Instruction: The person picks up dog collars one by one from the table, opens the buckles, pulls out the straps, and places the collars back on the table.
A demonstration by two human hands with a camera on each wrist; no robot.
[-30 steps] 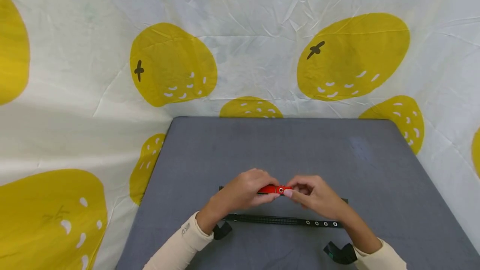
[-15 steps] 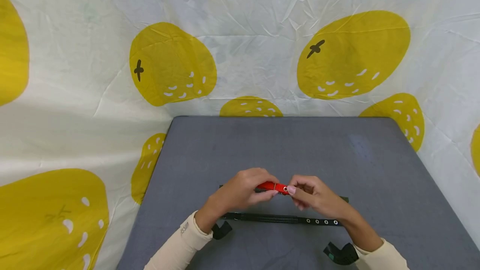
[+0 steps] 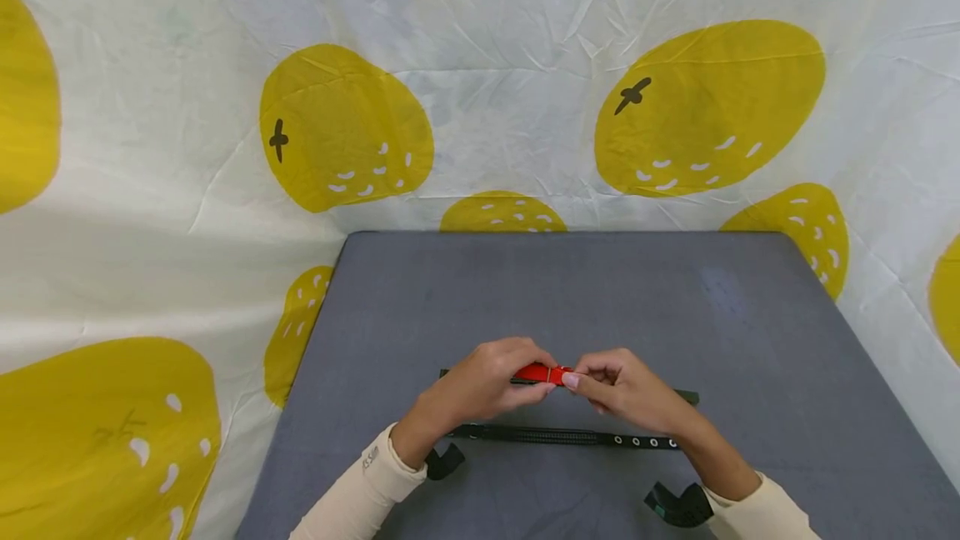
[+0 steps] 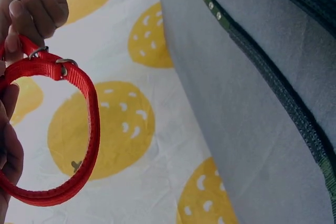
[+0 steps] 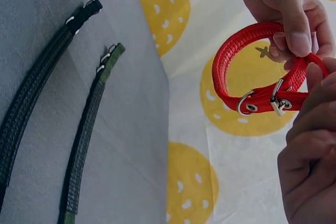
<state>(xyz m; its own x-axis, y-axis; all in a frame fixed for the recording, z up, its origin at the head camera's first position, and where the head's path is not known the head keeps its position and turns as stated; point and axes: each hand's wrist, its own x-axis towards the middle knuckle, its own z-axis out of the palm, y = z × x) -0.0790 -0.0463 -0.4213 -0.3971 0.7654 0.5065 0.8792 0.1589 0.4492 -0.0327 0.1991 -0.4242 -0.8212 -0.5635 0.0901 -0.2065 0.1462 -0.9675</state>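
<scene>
A red collar (image 3: 538, 372) is bent into a loop above the table, held between both hands. My left hand (image 3: 495, 373) grips the loop from the left, thumb below and fingers above. On the right, my right hand (image 3: 626, 386) pinches the strap end between thumb and fingers. In the right wrist view the metal buckle (image 5: 277, 98) and a D-ring sit on the red strap, and the strap runs through the buckle. The left wrist view shows the rounded loop of the collar (image 4: 93, 124). My fingers hide part of the strap end.
A black collar (image 3: 540, 437) with metal eyelets lies stretched out nearest me on the grey table (image 3: 562, 298). Behind it lies a dark collar with green ends (image 5: 86, 129), partly covered by my hands in the head view. A white cloth with yellow fruit prints hangs around the table.
My right hand moves slightly right with the strap end, then back left toward the left hand. Its thumb now covers the eyelet seen earlier. The left hand stays nearly still.
</scene>
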